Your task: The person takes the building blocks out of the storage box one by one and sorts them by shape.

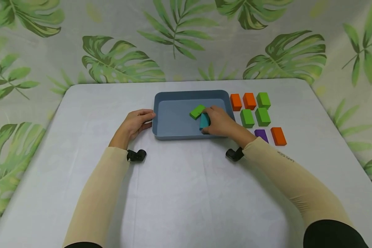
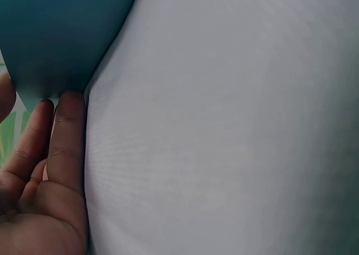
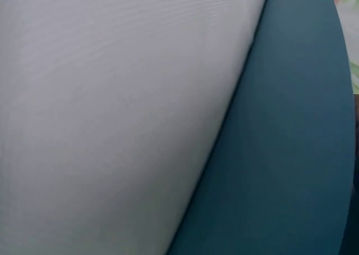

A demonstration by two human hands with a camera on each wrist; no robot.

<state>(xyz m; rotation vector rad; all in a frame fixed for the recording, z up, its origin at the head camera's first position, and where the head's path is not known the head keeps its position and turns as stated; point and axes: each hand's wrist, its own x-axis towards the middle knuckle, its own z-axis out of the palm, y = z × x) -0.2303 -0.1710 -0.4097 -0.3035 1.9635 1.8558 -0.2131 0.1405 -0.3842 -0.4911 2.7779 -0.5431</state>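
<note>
A blue-grey rectangular tray (image 1: 176,119) lies on the table. My left hand (image 1: 137,123) is at its left end, fingertips touching the rim and outer wall. In the left wrist view, straight fingers (image 2: 68,137) rest against the tray's wall (image 2: 61,41). Inside the tray, right of the middle, my right hand (image 1: 218,121) pinches a teal block (image 1: 204,121) between thumb and fingers. A green block (image 1: 197,112) lies aslant beside it, touching or very near. The right wrist view shows the tray's outer wall (image 3: 286,131), with the block and most of the hand hidden.
Right of the tray stand several blocks: an orange block (image 1: 249,101), a green block (image 1: 263,100), another green block (image 1: 247,118) and more. A purple block (image 1: 261,134), partly behind the right forearm, and an orange block (image 1: 278,136) lie nearer. White cloth (image 1: 170,193) covers the table.
</note>
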